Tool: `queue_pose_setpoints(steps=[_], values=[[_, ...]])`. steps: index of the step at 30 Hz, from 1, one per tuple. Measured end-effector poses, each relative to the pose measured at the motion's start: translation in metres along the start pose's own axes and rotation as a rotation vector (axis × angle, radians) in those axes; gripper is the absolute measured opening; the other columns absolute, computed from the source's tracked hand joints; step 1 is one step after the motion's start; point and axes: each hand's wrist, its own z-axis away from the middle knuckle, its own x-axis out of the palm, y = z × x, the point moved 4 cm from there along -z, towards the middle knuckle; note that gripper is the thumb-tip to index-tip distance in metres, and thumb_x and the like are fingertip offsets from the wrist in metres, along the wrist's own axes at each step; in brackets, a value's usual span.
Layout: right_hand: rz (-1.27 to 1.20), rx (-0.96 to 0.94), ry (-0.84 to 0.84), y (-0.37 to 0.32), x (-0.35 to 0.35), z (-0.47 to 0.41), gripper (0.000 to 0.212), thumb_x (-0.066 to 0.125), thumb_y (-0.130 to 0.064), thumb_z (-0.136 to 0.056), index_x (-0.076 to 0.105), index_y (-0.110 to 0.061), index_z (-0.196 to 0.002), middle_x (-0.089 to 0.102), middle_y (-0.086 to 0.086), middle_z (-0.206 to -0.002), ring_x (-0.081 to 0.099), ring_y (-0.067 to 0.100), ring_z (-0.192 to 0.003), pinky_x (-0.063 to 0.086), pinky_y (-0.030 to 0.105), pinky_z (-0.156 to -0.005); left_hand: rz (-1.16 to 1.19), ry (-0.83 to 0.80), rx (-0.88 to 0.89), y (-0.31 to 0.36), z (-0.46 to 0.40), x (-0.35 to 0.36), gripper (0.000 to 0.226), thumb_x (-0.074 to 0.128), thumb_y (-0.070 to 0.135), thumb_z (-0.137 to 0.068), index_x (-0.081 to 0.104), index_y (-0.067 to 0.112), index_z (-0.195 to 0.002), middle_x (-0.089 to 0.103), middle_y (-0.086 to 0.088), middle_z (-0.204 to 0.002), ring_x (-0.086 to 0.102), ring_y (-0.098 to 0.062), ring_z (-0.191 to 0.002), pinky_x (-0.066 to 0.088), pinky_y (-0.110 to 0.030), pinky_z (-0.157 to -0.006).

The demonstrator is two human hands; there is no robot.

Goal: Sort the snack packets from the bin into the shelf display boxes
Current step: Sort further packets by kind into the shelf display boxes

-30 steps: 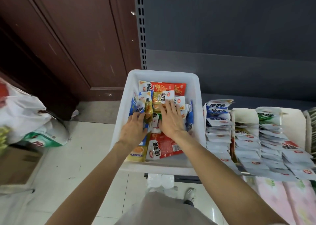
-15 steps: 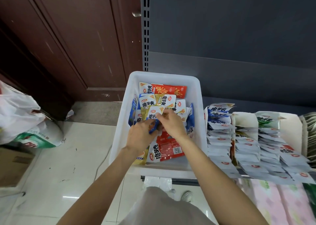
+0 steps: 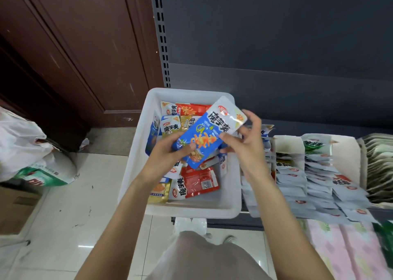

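Note:
A blue and white snack packet (image 3: 209, 130) is held up above the white bin (image 3: 136, 158). My left hand (image 3: 165, 156) grips its lower blue end, thumb on top. My right hand (image 3: 246, 143) pinches the packet's right edge, the other fingers spread loosely. Red, yellow and blue packets (image 3: 197, 181) lie in the bin underneath. To the right, on the shelf, display boxes (image 3: 289, 143) hold rows of white packets (image 3: 295, 177).
The bin rests on the shelf's left end, beside a dark shelf upright (image 3: 161, 35). A brown wooden door (image 3: 74, 45) stands at left. White plastic bags (image 3: 25, 150) and a cardboard box (image 3: 14, 207) sit on the tiled floor. Pink packs (image 3: 348, 254) lie on the shelf below.
Both hands were flat on the packets in the bin, then closed on a blue one. They have lifted it clear of the bin and up to the right.

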Motion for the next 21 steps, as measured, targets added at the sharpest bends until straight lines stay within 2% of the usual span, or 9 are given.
queue_pose_setpoints(steps=[2,3,6,9,10,12,14,17,21], values=[[0.023,-0.041,0.015,-0.018,-0.030,0.007,0.065,0.067,0.007,-0.080,0.036,-0.028,-0.125,0.066,-0.011,-0.095,0.067,0.003,-0.078,0.053,0.025,-0.049,-0.114,-0.073,0.097,0.019,-0.005,0.024,0.012,0.066,0.016,-0.085,0.066,0.020,-0.096,0.070,-0.005,-0.097,0.068,-0.017,-0.088,0.054,-0.032,-0.073],[0.056,-0.059,0.026,-0.026,-0.045,0.011,0.060,0.069,0.005,-0.079,0.040,-0.027,-0.122,0.067,-0.012,-0.093,0.067,0.004,-0.078,0.053,0.025,-0.049,-0.167,-0.111,0.138,0.026,-0.010,0.037,0.011,0.068,0.018,-0.084,0.066,0.023,-0.094,0.071,0.000,-0.093,0.068,-0.016,-0.087,0.054,-0.032,-0.073],[0.132,-0.159,0.157,-0.046,-0.095,0.018,0.031,0.070,0.001,-0.080,0.055,-0.020,-0.097,0.069,-0.008,-0.085,0.067,0.008,-0.076,0.053,0.022,-0.051,-0.179,-0.090,0.250,0.042,-0.027,0.075,0.014,0.067,0.017,-0.086,0.066,0.028,-0.095,0.070,0.010,-0.090,0.065,-0.007,-0.085,0.054,-0.024,-0.070],[0.055,-0.282,0.375,-0.061,-0.139,0.028,0.026,0.067,0.002,-0.083,0.057,-0.021,-0.090,0.070,-0.011,-0.080,0.066,0.007,-0.079,0.055,0.022,-0.062,-0.325,0.108,0.378,0.037,-0.050,0.090,0.019,0.062,0.023,-0.090,0.063,0.030,-0.108,0.065,0.013,-0.108,0.061,-0.005,-0.095,0.051,-0.027,-0.082],[0.007,-0.316,0.420,-0.064,-0.151,0.031,0.025,0.065,0.002,-0.085,0.057,-0.021,-0.093,0.069,-0.011,-0.083,0.066,0.009,-0.083,0.056,0.025,-0.067,-0.446,0.106,0.402,0.032,-0.056,0.096,0.026,0.062,0.026,-0.090,0.060,0.029,-0.116,0.061,0.011,-0.117,0.058,-0.007,-0.103,0.048,-0.028,-0.090],[-0.066,-0.348,0.454,-0.066,-0.168,0.031,0.023,0.062,0.001,-0.088,0.057,-0.020,-0.097,0.068,-0.010,-0.088,0.066,0.013,-0.090,0.056,0.028,-0.074,-0.696,-0.030,0.369,0.017,-0.066,0.111,0.043,0.059,0.034,-0.091,0.050,0.025,-0.132,0.051,0.005,-0.134,0.046,-0.012,-0.123,0.035,-0.025,-0.102],[-0.083,-0.361,0.443,-0.066,-0.175,0.025,0.023,0.060,0.001,-0.089,0.057,-0.021,-0.095,0.068,-0.012,-0.088,0.065,0.012,-0.091,0.056,0.028,-0.076,-0.855,-0.143,0.369,0.004,-0.066,0.123,0.047,0.056,0.039,-0.091,0.047,0.024,-0.135,0.051,0.002,-0.135,0.045,-0.016,-0.124,0.034,-0.027,-0.101],[-0.015,-0.382,0.368,-0.066,-0.173,0.006,0.022,0.058,0.002,-0.090,0.055,-0.020,-0.091,0.067,-0.008,-0.089,0.065,0.010,-0.090,0.056,0.027,-0.075,-0.911,-0.155,0.509,-0.004,-0.056,0.130,0.039,0.056,0.034,-0.086,0.061,0.019,-0.121,0.062,0.000,-0.116,0.060,-0.021,-0.103,0.047,-0.036,-0.092],[0.376,-0.349,0.160,-0.052,-0.152,-0.031,0.014,0.060,-0.003,-0.090,0.052,-0.014,-0.091,0.066,-0.001,-0.088,0.068,0.011,-0.082,0.058,0.032,-0.069,-0.894,-0.096,0.614,-0.008,-0.046,0.131,0.031,0.059,0.010,-0.078,0.070,0.015,-0.107,0.068,-0.001,-0.103,0.066,-0.024,-0.090,0.053,-0.039,-0.082]])
